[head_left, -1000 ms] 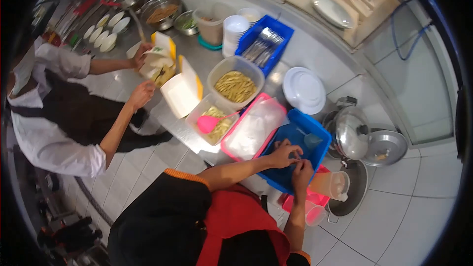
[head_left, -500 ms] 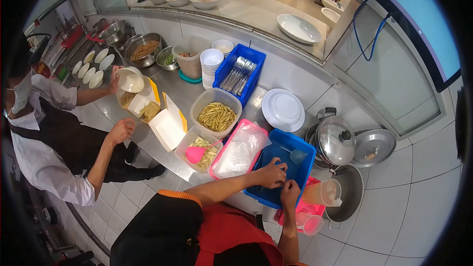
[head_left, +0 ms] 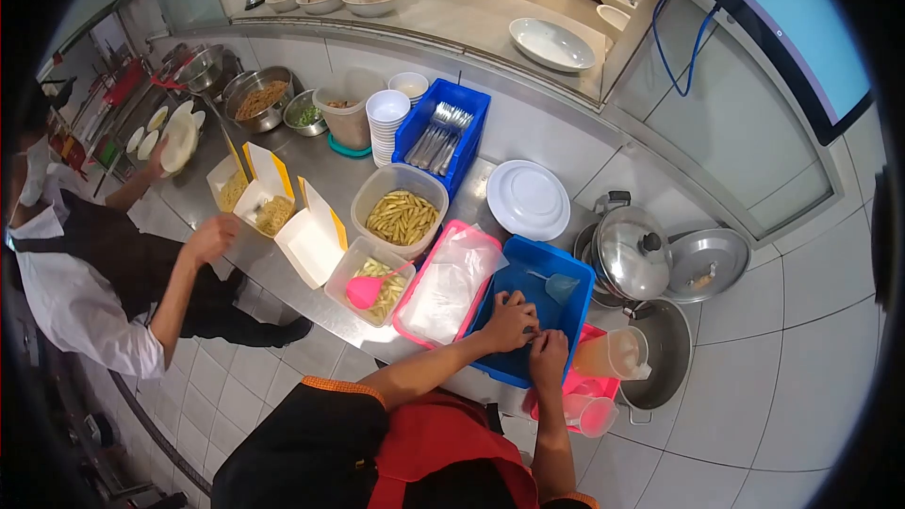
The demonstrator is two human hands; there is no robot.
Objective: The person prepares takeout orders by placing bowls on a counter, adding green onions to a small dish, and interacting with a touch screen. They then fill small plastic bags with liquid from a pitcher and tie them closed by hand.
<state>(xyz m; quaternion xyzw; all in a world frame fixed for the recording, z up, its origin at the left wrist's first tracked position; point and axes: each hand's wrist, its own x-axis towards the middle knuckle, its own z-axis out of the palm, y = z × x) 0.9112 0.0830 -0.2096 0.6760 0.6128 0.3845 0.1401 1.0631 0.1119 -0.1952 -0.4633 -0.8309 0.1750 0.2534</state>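
Note:
Both of my hands are over the near part of a blue bin (head_left: 520, 257). My left hand (head_left: 510, 322) has its fingers curled and closed. Close beside it, my right hand (head_left: 548, 360) is pinched, with the fingertips of both hands nearly meeting. Whatever is between them is too small and too covered to make out. A translucent scoop (head_left: 561, 289) lies inside the bin, beyond my hands. On the left, a pink-edged tray (head_left: 403, 322) holds clear plastic bags (head_left: 451, 294). Pitchers, one with an orange drink (head_left: 603, 355), stand by my right hand.
Tubs of pickles (head_left: 401, 217), a pink ladle (head_left: 364, 291), a cutlery bin (head_left: 460, 94) and stacked bowls (head_left: 387, 111) line the counter. White plates (head_left: 528, 200) and a lidded pan (head_left: 633, 254) stand behind. A co-worker (head_left: 85, 254) is at left beside open noodle boxes (head_left: 311, 243).
The co-worker's bowl has moved left, away from the noodle boxes. My hands stay together over the blue bin, with fingers slightly shifted. The whole view has shifted a little.

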